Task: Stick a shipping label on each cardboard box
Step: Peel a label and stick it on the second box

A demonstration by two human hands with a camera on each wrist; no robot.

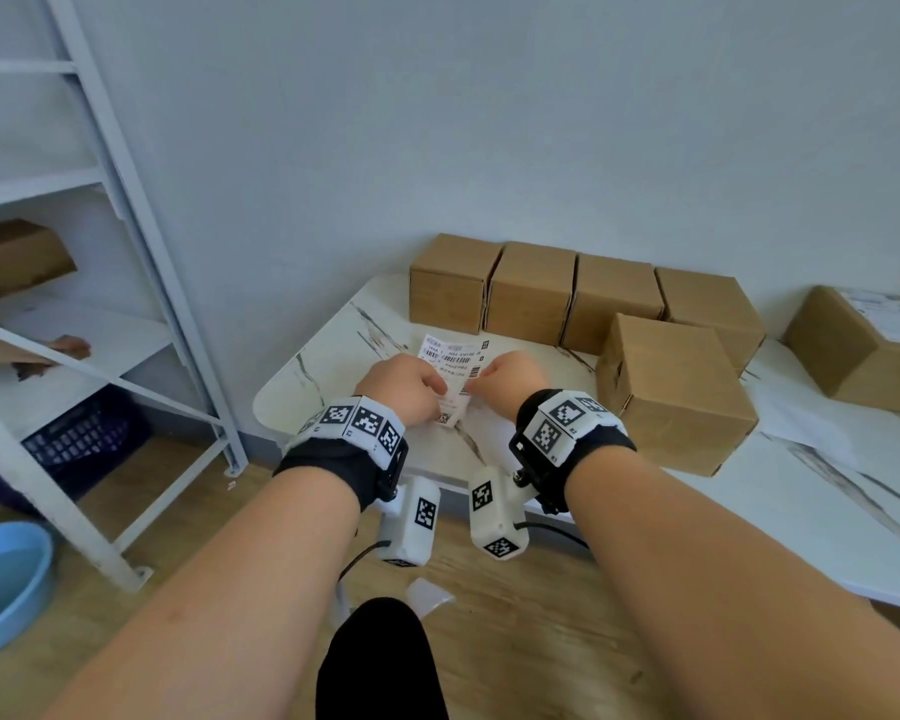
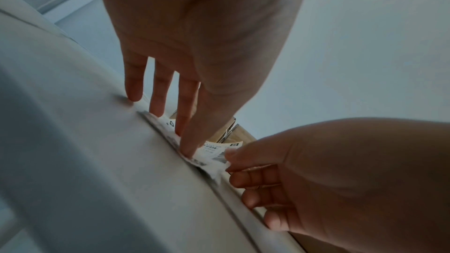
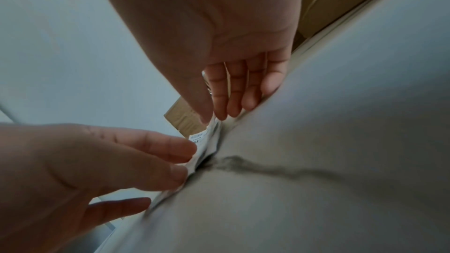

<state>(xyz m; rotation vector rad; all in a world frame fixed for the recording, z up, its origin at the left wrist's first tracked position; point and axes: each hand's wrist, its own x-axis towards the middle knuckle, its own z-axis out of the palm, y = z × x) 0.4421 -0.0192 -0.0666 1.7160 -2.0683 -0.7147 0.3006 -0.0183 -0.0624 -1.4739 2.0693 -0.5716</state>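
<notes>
Boxes first: four plain cardboard boxes [image 1: 531, 291] line up against the wall at the back of the table, all closed, and a bigger closed box [image 1: 676, 392] stands just in front of the right end of that row. Further right, another box [image 1: 861, 348] already wears a white label on its top face. Over on the left, a white metal shelf [image 1: 100, 210] holds one more brown box [image 1: 17, 257], with a dark blue crate [image 1: 84, 439] low down behind its frame and a light blue basin [image 1: 6, 584] on the wood floor [image 1: 515, 641].

Surface now: a white table [image 1: 333, 356] with grey marble veining, pushed up to a pale wall.

And the hands! Both are down on the shipping label [image 1: 450, 363], which lies on the table just in front of the box row. The left hand [image 1: 406, 389] has its fingers [image 2: 187, 114] straight, tips pressing the paper flat against the tabletop. The right hand [image 1: 513, 376] pinches the label's right edge between thumb and curled fingers [image 2: 253, 178], and that edge curls up off the surface. From the right wrist, thumb and fingertips [image 3: 225, 95] meet on the paper. The label touches no box at this moment.
</notes>
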